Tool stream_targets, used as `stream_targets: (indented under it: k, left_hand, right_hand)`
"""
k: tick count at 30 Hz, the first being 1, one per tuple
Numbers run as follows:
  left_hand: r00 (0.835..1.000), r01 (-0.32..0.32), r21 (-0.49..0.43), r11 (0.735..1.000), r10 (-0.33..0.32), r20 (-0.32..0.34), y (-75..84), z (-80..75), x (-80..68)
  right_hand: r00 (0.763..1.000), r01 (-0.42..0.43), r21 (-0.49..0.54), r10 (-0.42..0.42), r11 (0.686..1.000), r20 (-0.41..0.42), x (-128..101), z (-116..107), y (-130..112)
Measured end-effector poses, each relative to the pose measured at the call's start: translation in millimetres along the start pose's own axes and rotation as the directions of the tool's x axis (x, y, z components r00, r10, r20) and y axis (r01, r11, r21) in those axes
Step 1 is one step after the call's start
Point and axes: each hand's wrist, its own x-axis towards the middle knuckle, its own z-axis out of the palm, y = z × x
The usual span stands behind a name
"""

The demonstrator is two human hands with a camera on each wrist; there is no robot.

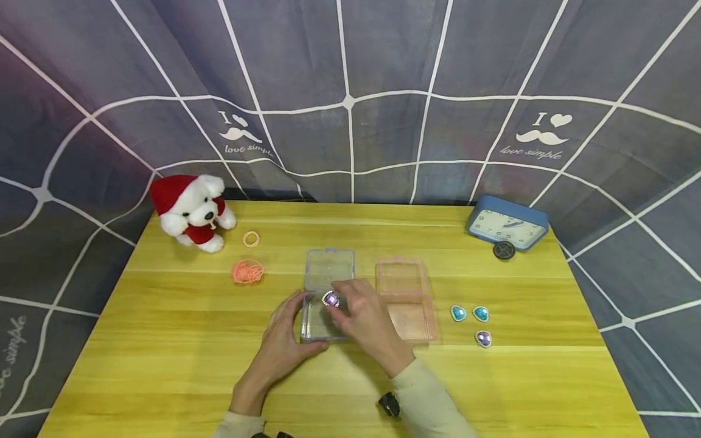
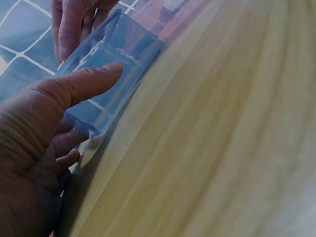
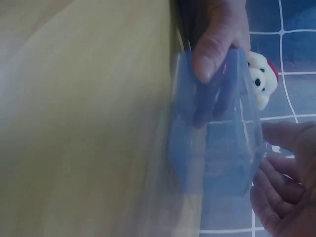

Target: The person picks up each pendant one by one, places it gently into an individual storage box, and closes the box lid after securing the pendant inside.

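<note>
A clear plastic box (image 1: 319, 322) lies open at the table's middle, its lid (image 1: 329, 267) folded back. My left hand (image 1: 296, 325) grips the box's left side; the thumb (image 2: 91, 81) lies over its wall (image 2: 123, 49). My right hand (image 1: 341, 299) pinches a purple heart gem (image 1: 331, 298) just above the box's base. In the right wrist view the box (image 3: 217, 143) shows bluish, with the left thumb (image 3: 212, 49) on its rim and my right fingers (image 3: 286, 187) beside it; the gem is hidden there.
An open pink box (image 1: 406, 298) sits right of the clear one. Two teal heart gems (image 1: 458, 313) (image 1: 481, 314) and a purple one (image 1: 483, 338) lie further right. A blue clock (image 1: 507, 228), plush dog (image 1: 191, 212), rubber ring (image 1: 251, 238) and orange band bundle (image 1: 247, 271) stand behind.
</note>
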Motion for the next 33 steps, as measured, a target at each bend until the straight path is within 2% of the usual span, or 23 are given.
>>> stream_targets:
  k: [10,23,33]
  left_hand:
    - [1.0,0.0,-0.008,1.0,0.0,0.003,3.1,-0.1,1.8]
    - [1.0,0.002,0.015,1.0,-0.002,-0.008,2.8,-1.2,1.7]
    - [1.0,0.009,0.021,1.0,-0.009,-0.003,3.1,-1.4,-0.1]
  right_hand:
    - [0.999,0.005,-0.034,-0.003,0.999,0.038,1.6,14.5,-8.4]
    - [0.99,0.028,-0.07,-0.018,0.997,0.14,2.0,21.7,-11.7]
    - [0.99,0.051,-0.091,-0.038,0.995,0.135,2.4,27.0,-14.1]
